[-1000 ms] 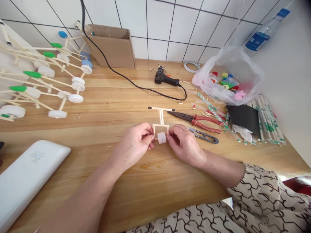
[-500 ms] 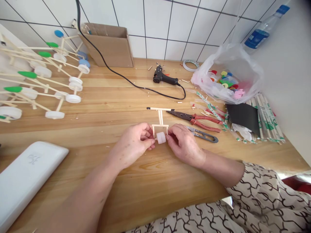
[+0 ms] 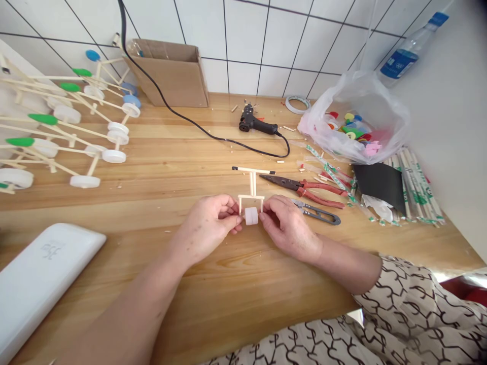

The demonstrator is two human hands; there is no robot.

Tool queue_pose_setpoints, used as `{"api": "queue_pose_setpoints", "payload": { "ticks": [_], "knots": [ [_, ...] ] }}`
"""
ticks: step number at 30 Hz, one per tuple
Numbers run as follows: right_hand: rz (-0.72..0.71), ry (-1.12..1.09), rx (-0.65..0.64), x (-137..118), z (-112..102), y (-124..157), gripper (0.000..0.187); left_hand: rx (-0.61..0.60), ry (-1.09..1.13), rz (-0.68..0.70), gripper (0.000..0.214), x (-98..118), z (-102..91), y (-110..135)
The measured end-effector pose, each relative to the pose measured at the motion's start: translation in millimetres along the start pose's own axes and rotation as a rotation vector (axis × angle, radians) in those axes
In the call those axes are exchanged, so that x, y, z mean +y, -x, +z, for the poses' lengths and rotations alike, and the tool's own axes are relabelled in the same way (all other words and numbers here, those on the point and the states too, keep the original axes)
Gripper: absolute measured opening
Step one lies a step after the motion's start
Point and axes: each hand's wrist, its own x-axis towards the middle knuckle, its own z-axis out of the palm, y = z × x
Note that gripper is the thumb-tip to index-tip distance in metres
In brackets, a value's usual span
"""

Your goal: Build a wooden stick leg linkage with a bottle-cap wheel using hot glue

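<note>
Between my two hands stands a small fork-shaped frame of wooden sticks (image 3: 252,183), with a black-tipped crossbar like handlebars at its far end. A white wheel (image 3: 251,216), seemingly two bottle caps joined face to face, sits between the frame's two prongs. My left hand (image 3: 213,218) is closed, thumb and fingers pinching the left prong's end beside the wheel. My right hand (image 3: 287,223) pinches the right prong's end in the same way. The fingertips hide where the wheel meets the prongs.
Long-nose pliers (image 3: 304,186) and thread snips (image 3: 319,212) lie right of my hands. Behind are a corded glue gun (image 3: 256,121), a tape roll (image 3: 297,104) and a cardboard box (image 3: 167,76). A bag of caps (image 3: 357,121) stands right; several stick-built models (image 3: 95,157) and a white case (image 3: 53,284) are left.
The wheel has straightened from a slight tilt and shifted a little to the left between the prongs. Both hands keep their pinch almost in place.
</note>
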Motion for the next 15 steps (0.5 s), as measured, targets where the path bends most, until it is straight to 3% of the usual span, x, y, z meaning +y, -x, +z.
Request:
{"api": "queue_pose_setpoints", "payload": {
  "ticks": [15],
  "knots": [
    [0.015,-0.071,-0.033,0.8,-5.3,-2.5,0.016,-0.012,0.108,-0.05,0.005,0.5,-1.2,-1.8]
  ]
}}
